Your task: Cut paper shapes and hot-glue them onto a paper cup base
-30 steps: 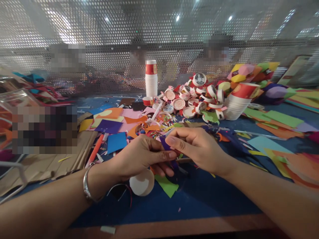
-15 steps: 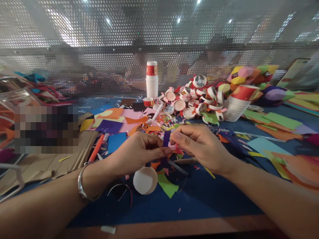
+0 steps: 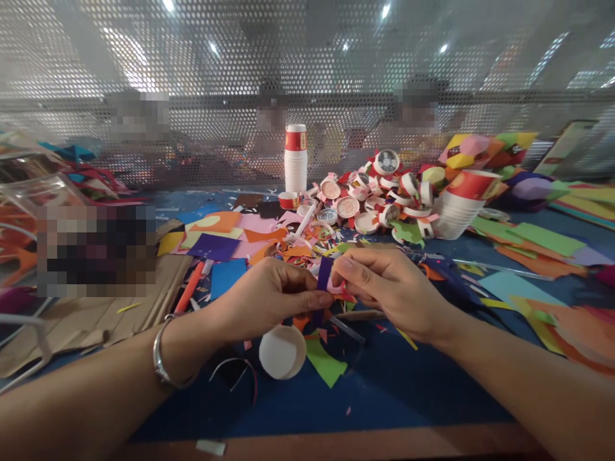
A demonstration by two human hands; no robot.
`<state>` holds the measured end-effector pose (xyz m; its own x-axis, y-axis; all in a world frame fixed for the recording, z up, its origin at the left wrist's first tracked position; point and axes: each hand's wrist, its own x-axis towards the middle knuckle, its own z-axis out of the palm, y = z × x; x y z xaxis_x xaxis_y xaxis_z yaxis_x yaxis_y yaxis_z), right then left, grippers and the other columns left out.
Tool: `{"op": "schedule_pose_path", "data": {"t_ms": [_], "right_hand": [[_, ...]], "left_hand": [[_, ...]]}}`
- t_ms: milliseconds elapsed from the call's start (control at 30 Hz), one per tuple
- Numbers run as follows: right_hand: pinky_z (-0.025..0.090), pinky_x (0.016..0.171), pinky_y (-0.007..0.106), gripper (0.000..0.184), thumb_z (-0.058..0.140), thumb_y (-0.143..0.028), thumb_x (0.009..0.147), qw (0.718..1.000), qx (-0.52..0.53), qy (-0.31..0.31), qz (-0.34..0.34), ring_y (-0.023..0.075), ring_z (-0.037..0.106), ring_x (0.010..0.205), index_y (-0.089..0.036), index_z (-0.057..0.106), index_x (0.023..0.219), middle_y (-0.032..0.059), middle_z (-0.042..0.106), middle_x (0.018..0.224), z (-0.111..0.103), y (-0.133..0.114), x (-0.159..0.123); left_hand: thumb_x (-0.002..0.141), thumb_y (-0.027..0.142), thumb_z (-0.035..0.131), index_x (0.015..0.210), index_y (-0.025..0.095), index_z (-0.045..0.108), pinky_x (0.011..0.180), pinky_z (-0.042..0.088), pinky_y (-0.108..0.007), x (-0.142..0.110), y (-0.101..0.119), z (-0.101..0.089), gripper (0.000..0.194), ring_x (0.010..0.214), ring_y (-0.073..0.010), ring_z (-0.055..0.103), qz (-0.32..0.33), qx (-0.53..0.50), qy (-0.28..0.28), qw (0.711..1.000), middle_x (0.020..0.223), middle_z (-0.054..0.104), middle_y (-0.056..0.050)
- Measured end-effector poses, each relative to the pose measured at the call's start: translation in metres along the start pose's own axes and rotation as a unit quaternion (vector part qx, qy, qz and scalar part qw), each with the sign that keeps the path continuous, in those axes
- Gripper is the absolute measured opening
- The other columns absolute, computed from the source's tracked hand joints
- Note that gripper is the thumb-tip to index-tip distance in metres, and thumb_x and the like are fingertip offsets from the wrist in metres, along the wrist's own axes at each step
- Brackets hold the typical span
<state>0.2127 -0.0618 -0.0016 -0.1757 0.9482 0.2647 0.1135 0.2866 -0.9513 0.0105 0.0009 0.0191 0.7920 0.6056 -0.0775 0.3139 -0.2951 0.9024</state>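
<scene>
My left hand [image 3: 288, 291] pinches a narrow purple paper strip [image 3: 325, 274] between thumb and fingers, and the strip stands upright. Just to its right, my right hand [image 3: 372, 275] is closed with thumb against fingers. A bit of pink and red [image 3: 340, 291] shows beneath the right fingers; whether they grip it or the strip's edge is hidden. Below the left hand a small white paper cup piece [image 3: 281, 352] lies with its round opening up. Beside it is a green paper scrap [image 3: 327, 362].
Beyond my hands lies a heap of cut cup bottoms [image 3: 346, 206]. Stacked paper cups [image 3: 295, 166] stand upright behind, and another stack [image 3: 459, 211] leans at right. Cardboard [image 3: 144, 301] and an orange-red marker-like stick [image 3: 188, 288] lie left. A perforated metal screen [image 3: 216, 141] closes the back.
The view has shifted slightly, so everything sits a little lower in the picture. Both hands keep nearly the same pose; the purple strip tilts slightly more.
</scene>
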Motion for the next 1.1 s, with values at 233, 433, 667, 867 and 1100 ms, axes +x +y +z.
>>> {"op": "schedule_pose_path", "data": {"t_ms": [233,433,667,867,1100], "right_hand": [[0.018,0.041,0.024,0.043,0.060,-0.053,0.095,1.000,0.012,0.015,0.012,0.0060,0.028,0.045,-0.016,0.067,0.075,-0.0076,0.034,0.053,-0.004,0.001,0.001],[0.019,0.040,0.025,0.043,0.060,-0.053,0.095,1.000,0.000,0.012,0.017,0.0053,0.027,0.043,-0.016,0.067,0.075,-0.0083,0.034,0.052,-0.007,0.000,0.002],[0.018,0.040,0.024,0.045,0.060,-0.055,0.095,1.000,-0.016,0.010,0.018,0.0044,0.026,0.042,-0.015,0.068,0.075,-0.0089,0.033,0.051,-0.009,0.001,0.001],[0.018,0.040,0.022,0.046,0.059,-0.053,0.096,1.000,-0.009,0.012,0.021,0.0034,0.026,0.042,-0.013,0.066,0.075,-0.0090,0.034,0.051,-0.008,0.001,0.001],[0.016,0.040,0.023,0.046,0.060,-0.053,0.095,0.999,-0.027,0.010,0.016,0.0033,0.025,0.042,-0.014,0.065,0.072,-0.0091,0.032,0.051,-0.008,0.000,0.000]], "left_hand": [[0.091,0.036,0.066,0.074,0.016,0.070,0.061,0.044,-0.021,-0.001,-0.001,-0.013,0.026,0.065,-0.0096,0.058,0.012,0.012,0.034,0.999,0.071,0.070,0.000],[0.091,0.039,0.066,0.072,0.016,0.070,0.062,0.046,-0.021,-0.004,-0.001,-0.022,0.029,0.063,-0.0099,0.061,0.029,0.033,0.068,0.997,0.068,0.070,0.000],[0.091,0.036,0.065,0.063,0.016,0.067,0.055,0.040,-0.020,-0.007,0.006,-0.025,0.034,0.056,-0.0074,0.054,0.051,0.063,0.092,0.992,0.060,0.065,0.001],[0.091,0.036,0.065,0.066,0.016,0.067,0.055,0.042,-0.020,-0.007,0.004,-0.021,0.033,0.056,-0.0081,0.055,0.050,0.061,0.068,0.995,0.060,0.065,0.002],[0.094,0.033,0.060,0.067,0.016,0.068,0.052,0.039,-0.019,-0.007,0.003,-0.024,0.033,0.054,-0.0070,0.054,0.081,0.078,0.109,0.988,0.059,0.065,0.002]]}}
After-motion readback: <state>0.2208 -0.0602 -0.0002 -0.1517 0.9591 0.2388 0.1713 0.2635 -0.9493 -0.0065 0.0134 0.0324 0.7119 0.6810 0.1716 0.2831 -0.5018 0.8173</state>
